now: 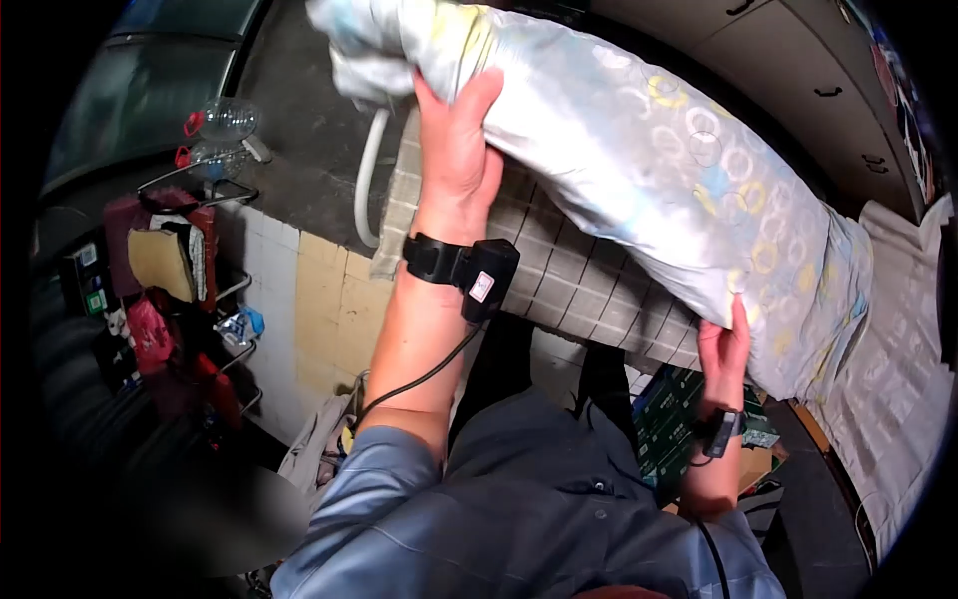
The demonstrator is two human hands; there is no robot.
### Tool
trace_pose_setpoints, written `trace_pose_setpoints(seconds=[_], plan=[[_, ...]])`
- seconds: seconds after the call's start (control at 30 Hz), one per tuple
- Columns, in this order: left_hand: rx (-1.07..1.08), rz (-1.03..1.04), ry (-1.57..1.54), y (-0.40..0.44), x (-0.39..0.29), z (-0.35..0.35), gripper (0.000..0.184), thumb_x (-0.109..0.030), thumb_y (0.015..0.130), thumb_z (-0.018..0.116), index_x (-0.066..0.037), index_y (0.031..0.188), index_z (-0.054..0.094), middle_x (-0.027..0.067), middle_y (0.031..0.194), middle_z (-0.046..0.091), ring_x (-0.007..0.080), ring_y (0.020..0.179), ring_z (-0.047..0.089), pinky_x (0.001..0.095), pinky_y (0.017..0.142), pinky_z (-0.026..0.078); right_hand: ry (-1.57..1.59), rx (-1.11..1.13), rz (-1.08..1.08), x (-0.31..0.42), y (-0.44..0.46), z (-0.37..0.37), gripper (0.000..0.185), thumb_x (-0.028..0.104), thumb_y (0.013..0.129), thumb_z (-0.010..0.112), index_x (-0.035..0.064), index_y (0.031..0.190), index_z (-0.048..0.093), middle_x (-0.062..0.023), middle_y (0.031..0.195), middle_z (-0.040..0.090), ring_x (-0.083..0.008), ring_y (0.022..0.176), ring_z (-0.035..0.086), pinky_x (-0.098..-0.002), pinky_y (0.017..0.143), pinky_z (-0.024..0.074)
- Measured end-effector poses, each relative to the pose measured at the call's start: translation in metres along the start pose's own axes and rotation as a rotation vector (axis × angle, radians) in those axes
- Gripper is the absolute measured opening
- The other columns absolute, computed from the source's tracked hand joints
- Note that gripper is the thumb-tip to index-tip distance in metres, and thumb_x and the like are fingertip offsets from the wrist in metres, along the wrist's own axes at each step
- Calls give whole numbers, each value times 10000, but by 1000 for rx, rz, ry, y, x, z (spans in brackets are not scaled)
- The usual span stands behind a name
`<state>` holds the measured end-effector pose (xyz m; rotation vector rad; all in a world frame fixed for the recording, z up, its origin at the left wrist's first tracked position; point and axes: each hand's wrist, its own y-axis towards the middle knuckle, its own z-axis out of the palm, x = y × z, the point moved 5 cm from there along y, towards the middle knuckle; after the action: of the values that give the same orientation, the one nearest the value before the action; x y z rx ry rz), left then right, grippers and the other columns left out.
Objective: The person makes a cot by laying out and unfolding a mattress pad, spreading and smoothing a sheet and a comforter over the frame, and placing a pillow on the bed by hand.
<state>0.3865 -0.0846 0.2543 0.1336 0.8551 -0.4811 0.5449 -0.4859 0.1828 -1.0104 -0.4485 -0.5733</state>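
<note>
Holding a ring-print quilt (639,150) over the checked cloth (589,295); L hand (459,140) grasping its near edge by one end, R hand (725,347) pinching same edge twd other end.

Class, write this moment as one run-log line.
left hand: holds patterned bedding | right hand: holds its near edge | checked fabric: beneath bedding

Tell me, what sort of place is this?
Probably a room in someone's home: the circle-patterned cloth bundle looks like bedding, a checked cover lies beneath it, and cabinets stand beyond.
</note>
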Motion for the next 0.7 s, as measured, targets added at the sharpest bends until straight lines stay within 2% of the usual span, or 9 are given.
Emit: trace_pose_setpoints(seconds=[0.1, 0.17, 0.33, 0.4, 0.5, 0.53, 0.6, 0.63, 0.7], plan=[[105, 68, 63, -12, -54, 27, 638, -1, 811, 641, -50, 1361, 322, 100, 1263, 504, 203, 1138, 517, 341, 989, 414, -98, -16, 33, 5, -37, -2, 406, 254, 958, 511, 43, 1299, 448, -94, 1201, 603, -218, 1044, 610, -333, 780, 530], [45, 36, 140, -32, -59, -4, 605, 20, 825, 610, -24, 1364, 339, 108, 1294, 491, 205, 1157, 511, 341, 1006, 401, -155, 32, 176, -27, -52, -14, 420, 252, 960, 504, 20, 1302, 429, -132, 1158, 615, -253, 964, 639, -320, 740, 551], [-340, -140, 301, -113, -23, -156, 602, -63, 860, 615, 5, 1384, 327, 152, 1330, 470, 258, 1201, 488, 388, 1025, 396, -208, 31, 559, -155, -47, -54, 434, 285, 961, 517, -19, 1264, 453, -183, 1121, 621, -282, 922, 650, -342, 730, 560], [-514, -233, 316, -149, 10, -230, 607, 40, 836, 585, 1, 1383, 323, 135, 1352, 449, 246, 1202, 477, 370, 1025, 382, -261, -3, 775, -212, -34, -85, 399, 291, 963, 520, -21, 1211, 492, -175, 1087, 631, -276, 924, 649, -362, 748, 550], [-722, -393, 485, -212, 87, -367, 580, -45, 845, 618, -14, 1359, 351, 125, 1334, 465, 238, 1187, 485, 375, 983, 409, -595, -42, 999, -284, -20, -178, 362, 321, 953, 538, 12, 1141, 522, -164, 1019, 638, -285, 903, 650, -403, 738, 551], [-803, -498, 422, -221, 96, -382, 570, -90, 845, 633, -23, 1344, 365, 120, 1329, 468, 234, 1185, 484, 377, 963, 418, -776, -70, 1050, -286, -18, -187, 358, 319, 939, 566, 25, 1140, 526, -161, 1013, 639, -288, 866, 658, -411, 692, 562], [-959, -706, 282, -235, 119, -406, 559, -180, 845, 661, -40, 1315, 393, 110, 1319, 475, 226, 1181, 483, 379, 922, 438, -755, -71, 1102, -294, -11, -209, 339, 291, 935, 576, 29, 1143, 525, -152, 1004, 643, -281, 831, 665, -398, 661, 569], [-924, -717, 248, -237, 133, -431, 546, -291, 834, 682, -67, 1268, 438, 97, 1251, 534, 223, 1110, 541, 382, 833, 483, -760, -70, 1059, -291, -5, -218, 332, 284, 934, 579, 33, 1144, 526, -152, 1000, 645, -276, 828, 666, -395, 660, 570], [-926, -768, 171, -228, 144, -438, 508, -292, 845, 676, -83, 1261, 472, 81, 1213, 559, 247, 1021, 571, 411, 829, 484, -770, -67, 973, -273, 2, -219, 319, 269, 931, 584, 41, 1147, 529, -151, 992, 648, -266, 821, 668, -391, 660, 572]])
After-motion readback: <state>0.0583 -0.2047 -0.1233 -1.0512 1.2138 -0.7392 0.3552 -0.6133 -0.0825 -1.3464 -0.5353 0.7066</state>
